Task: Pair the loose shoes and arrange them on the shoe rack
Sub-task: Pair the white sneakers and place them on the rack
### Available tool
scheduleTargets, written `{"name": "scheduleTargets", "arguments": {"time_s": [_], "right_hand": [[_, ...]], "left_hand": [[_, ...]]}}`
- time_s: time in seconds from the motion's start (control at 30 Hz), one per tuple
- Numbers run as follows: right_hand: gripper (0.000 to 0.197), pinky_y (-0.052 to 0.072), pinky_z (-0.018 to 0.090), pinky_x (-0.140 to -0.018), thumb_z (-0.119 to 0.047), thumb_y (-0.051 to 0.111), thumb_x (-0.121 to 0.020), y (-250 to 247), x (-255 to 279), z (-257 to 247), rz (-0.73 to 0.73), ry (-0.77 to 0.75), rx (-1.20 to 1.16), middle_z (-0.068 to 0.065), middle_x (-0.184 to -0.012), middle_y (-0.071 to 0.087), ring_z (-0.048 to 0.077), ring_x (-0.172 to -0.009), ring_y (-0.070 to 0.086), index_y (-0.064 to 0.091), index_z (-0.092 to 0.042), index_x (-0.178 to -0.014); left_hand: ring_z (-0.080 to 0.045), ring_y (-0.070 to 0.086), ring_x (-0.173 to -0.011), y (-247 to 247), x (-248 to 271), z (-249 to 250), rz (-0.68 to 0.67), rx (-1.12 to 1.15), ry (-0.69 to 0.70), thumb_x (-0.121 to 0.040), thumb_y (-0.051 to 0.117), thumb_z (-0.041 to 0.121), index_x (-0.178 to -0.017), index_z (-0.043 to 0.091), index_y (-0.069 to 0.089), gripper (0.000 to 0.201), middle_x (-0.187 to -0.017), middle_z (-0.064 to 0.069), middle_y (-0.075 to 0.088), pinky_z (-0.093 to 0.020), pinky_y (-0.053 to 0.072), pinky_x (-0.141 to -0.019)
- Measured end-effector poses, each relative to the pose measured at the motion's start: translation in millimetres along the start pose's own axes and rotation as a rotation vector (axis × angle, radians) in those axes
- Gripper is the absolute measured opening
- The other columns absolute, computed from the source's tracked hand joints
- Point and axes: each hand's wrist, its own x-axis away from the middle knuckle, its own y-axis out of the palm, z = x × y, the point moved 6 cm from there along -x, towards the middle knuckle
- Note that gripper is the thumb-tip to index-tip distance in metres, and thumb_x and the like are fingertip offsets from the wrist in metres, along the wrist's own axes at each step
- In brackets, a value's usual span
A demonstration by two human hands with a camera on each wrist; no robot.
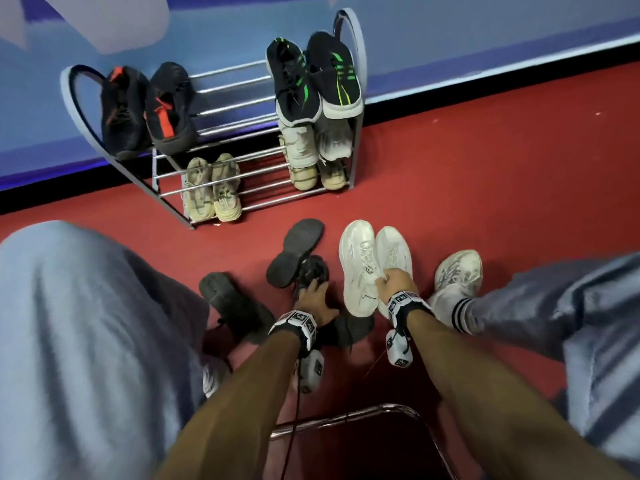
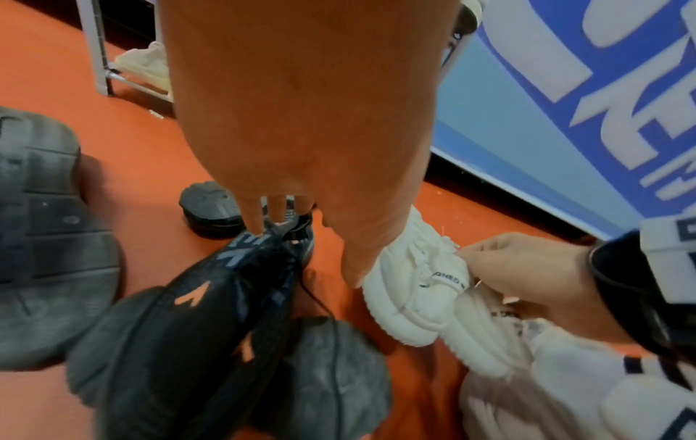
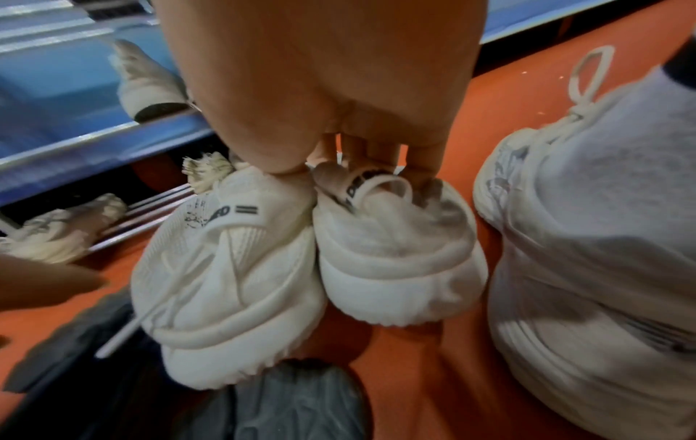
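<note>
Red carpet floor (image 1: 485, 174) carries the loose shoes: nearest, the right hand (image 1: 394, 284) pinches the collars of two white knit sneakers (image 1: 363, 268), side by side, toes pointing away toward the rack. Left hand (image 1: 313, 299) grips a black lace-up sneaker (image 2: 196, 327); only the left wrist view shows its fingers (image 2: 252, 220) curled at the laces. Beyond stands the grey metal shoe rack (image 1: 221, 98) with five pairs.
</note>
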Motion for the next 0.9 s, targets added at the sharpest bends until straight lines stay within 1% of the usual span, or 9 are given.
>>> {"name": "scheduleTargets", "arguments": {"time_s": [0.07,0.13,0.2,0.33,0.4,0.57,0.7,0.77,0.9], "right_hand": [[0.020,0.044,0.029,-0.065,-0.029,0.054,-0.088,5.6,-9.0,13.4,-0.006,0.044,0.010,0.005,-0.079,0.061,0.031,-0.078,0.062,0.051,-0.016,-0.073],[0.015,0.044,0.029,-0.067,-0.028,0.053,-0.089,14.7,-17.0,27.4,-0.011,0.073,0.007,0.009,-0.089,0.065,0.033,-0.086,0.064,0.053,-0.018,-0.078],[0.014,0.045,0.030,-0.069,-0.027,0.052,-0.091,23.3,-23.3,37.2,-0.022,0.096,0.015,0.011,-0.094,0.066,0.033,-0.089,0.064,0.055,-0.016,-0.082],[0.029,0.050,0.034,-0.081,-0.027,0.051,-0.094,40.5,-33.3,38.8,-0.001,0.104,-0.049,0.014,-0.110,0.067,0.034,-0.100,0.064,0.065,-0.007,-0.109],[0.033,0.050,0.036,-0.087,-0.026,0.051,-0.094,44.2,-35.2,31.7,0.048,0.094,-0.115,0.016,-0.115,0.066,0.035,-0.105,0.062,0.065,-0.004,-0.115],[0.022,0.051,0.038,-0.077,-0.024,0.051,-0.092,35.7,-48.5,8.6,0.175,0.035,-0.150,0.015,-0.099,0.063,0.036,-0.091,0.062,0.063,-0.007,-0.098],[0.027,0.049,0.041,-0.085,-0.026,0.052,-0.093,21.1,-70.0,-2.2,0.239,0.026,-0.080,0.014,-0.107,0.063,0.035,-0.104,0.058,0.065,-0.012,-0.112],[0.028,0.046,0.042,-0.090,-0.028,0.052,-0.095,20.3,-79.1,0.1,0.213,0.069,-0.035,0.012,-0.110,0.063,0.033,-0.113,0.052,0.065,-0.015,-0.116],[0.023,0.050,0.041,-0.089,-0.039,0.054,-0.093,34.8,-96.8,8.1,0.036,0.178,-0.050,0.012,-0.093,0.064,0.036,-0.110,0.055,0.058,-0.017,-0.090]], "left_hand": [[-0.038,0.024,-0.145,2.1,-1.6,-15.6,0.030,-0.056,-0.025,-0.081,0.074,0.042,-0.157,0.020,0.022,0.095,-0.166,-0.007,0.013,-0.039,0.028,-0.118],[-0.038,0.029,-0.142,7.3,-1.1,-33.2,0.034,-0.063,-0.054,-0.080,0.076,0.041,-0.157,0.013,0.018,0.100,-0.163,-0.011,0.018,-0.038,0.030,-0.116],[-0.040,0.034,-0.138,15.9,-0.6,-49.8,-0.013,-0.069,-0.079,-0.080,0.076,0.042,-0.157,0.010,0.015,0.103,-0.159,-0.012,0.024,-0.039,0.032,-0.114],[-0.036,0.040,-0.128,19.9,-2.3,-62.5,0.007,-0.098,-0.048,-0.074,0.077,0.047,-0.150,0.012,0.028,0.097,-0.150,-0.010,0.038,-0.040,0.037,-0.109],[-0.035,0.039,-0.127,18.9,-6.3,-65.6,-0.001,-0.061,-0.069,-0.074,0.078,0.044,-0.150,0.014,0.030,0.095,-0.147,-0.007,0.041,-0.040,0.038,-0.108],[-0.035,0.051,-0.122,10.2,-18.8,-75.8,0.036,0.034,-0.135,-0.072,0.076,0.036,-0.135,0.018,0.043,0.074,-0.133,-0.009,0.057,-0.036,0.044,-0.102],[-0.035,0.060,-0.116,4.8,-27.6,-79.1,0.012,0.069,-0.228,-0.074,0.076,0.038,-0.131,0.018,0.037,0.072,-0.123,-0.013,0.063,-0.042,0.052,-0.096],[-0.035,0.060,-0.117,4.2,-30.6,-79.0,0.007,0.061,-0.264,-0.078,0.076,0.038,-0.131,0.014,0.034,0.072,-0.125,-0.015,0.063,-0.042,0.051,-0.096],[-0.036,0.058,-0.121,4.5,-29.7,-75.1,0.006,0.028,-0.281,-0.084,0.072,0.038,-0.138,0.007,0.036,0.072,-0.129,-0.017,0.060,-0.042,0.049,-0.099]]}}
